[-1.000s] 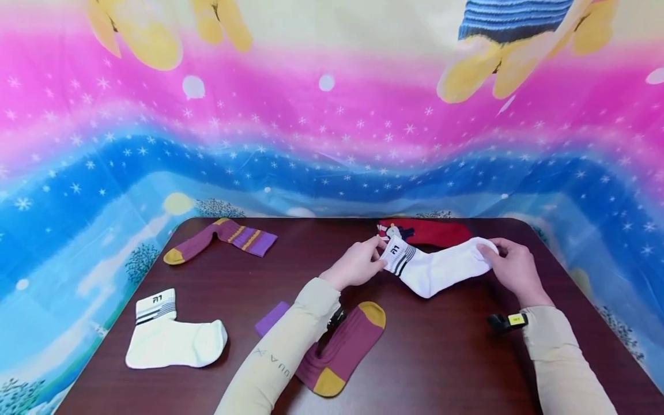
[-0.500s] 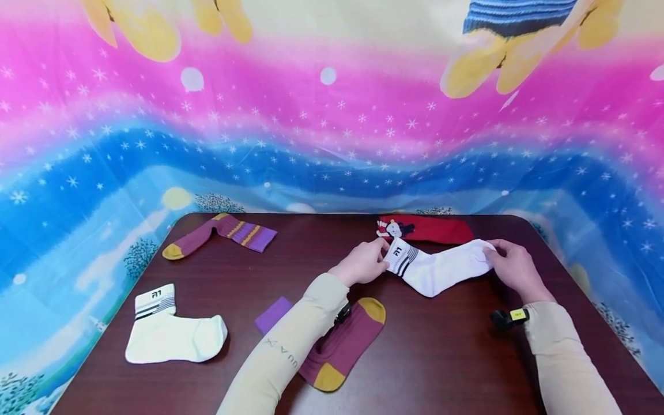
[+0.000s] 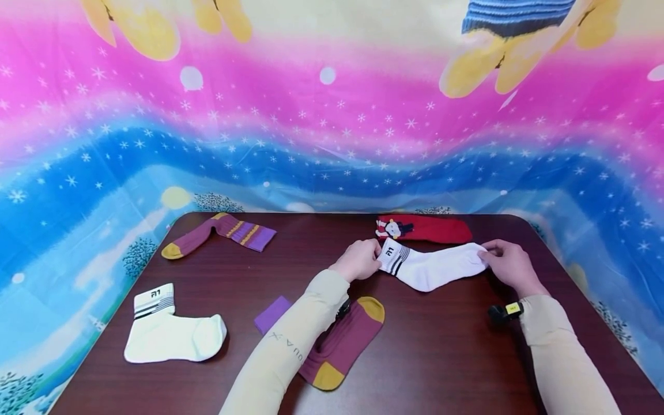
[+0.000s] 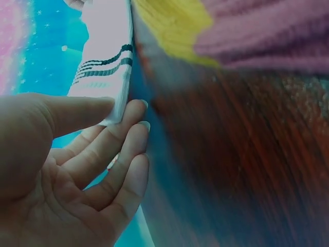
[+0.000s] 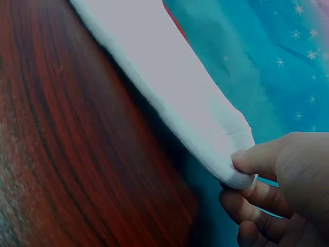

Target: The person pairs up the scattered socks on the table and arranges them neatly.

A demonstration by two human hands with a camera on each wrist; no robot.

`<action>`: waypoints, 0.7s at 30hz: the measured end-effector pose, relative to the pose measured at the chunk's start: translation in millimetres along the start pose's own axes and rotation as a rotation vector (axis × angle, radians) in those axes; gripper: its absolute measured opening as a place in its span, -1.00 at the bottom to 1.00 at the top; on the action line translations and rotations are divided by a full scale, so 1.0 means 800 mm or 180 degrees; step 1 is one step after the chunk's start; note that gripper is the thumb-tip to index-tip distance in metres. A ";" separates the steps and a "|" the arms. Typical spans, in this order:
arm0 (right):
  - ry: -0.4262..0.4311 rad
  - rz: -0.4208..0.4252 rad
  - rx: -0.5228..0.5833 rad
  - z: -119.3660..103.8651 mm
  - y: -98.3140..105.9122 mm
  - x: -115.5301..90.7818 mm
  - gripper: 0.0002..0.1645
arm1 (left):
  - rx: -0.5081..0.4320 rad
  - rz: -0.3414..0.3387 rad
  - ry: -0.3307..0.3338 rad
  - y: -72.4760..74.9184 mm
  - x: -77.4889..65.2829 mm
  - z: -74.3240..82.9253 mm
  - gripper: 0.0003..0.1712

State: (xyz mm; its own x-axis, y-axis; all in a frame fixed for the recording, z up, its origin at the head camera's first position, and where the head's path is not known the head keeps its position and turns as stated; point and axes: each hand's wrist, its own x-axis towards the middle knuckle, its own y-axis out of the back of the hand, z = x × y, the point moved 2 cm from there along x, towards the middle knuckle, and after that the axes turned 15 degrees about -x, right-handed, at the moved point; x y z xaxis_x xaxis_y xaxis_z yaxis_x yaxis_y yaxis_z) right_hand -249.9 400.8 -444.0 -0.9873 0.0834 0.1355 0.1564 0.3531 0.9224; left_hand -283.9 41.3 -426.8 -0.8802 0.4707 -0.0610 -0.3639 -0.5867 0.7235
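Note:
A white sock [image 3: 438, 268] with dark stripes on its cuff stretches between both hands at the right of the table. My left hand [image 3: 358, 259] pinches the cuff edge; in the left wrist view the thumb lies over the cuff [image 4: 105, 77] with fingers beneath. At the toe end, my right hand [image 3: 510, 265] pinches the sock, thumb on top, as the right wrist view shows of the toe [image 5: 226, 149]. Just behind lies a red sock [image 3: 441, 229] with a cartoon figure. Under my left forearm is a maroon sock [image 3: 358, 328] with mustard heel and toe, partly hidden by the sleeve.
Another white striped sock [image 3: 171, 337] lies at the front left of the dark wooden table [image 3: 425, 357]. A second maroon sock [image 3: 194, 242] with a purple cuff lies at the back left. A printed cloth [image 3: 311, 132] hangs behind the table.
Both hands have shifted the white sock slightly to the left over the last half second, keeping their pinch on cuff and toe. The red sock shows more fully than a second ago.

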 end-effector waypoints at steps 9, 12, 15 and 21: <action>-0.0102 -0.0103 0.0015 -0.001 -0.004 0.003 -0.53 | 0.0063 0.0052 0.0263 -0.004 0.007 0.000 -0.69; -0.0114 -0.0077 -0.0009 -0.001 -0.005 0.003 -0.54 | 0.0119 0.0054 0.0379 -0.005 0.009 0.001 -0.52; -0.0127 0.0018 -0.0049 0.000 -0.006 0.004 -0.60 | 0.0184 0.0081 0.0556 -0.006 0.009 0.002 -0.54; -0.0071 0.0109 -0.0062 -0.002 -0.009 0.007 -0.72 | 0.0273 0.0127 0.0862 -0.007 0.010 0.003 -0.76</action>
State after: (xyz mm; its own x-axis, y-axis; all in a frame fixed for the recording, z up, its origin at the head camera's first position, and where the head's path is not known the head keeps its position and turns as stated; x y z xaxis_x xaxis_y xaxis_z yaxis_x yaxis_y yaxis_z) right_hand -256.9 396.9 -449.4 -0.9804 0.1158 0.1592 0.1893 0.3315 0.9243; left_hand -287.8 50.0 -429.7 -0.9468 0.2485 -0.2043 -0.3103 -0.5379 0.7838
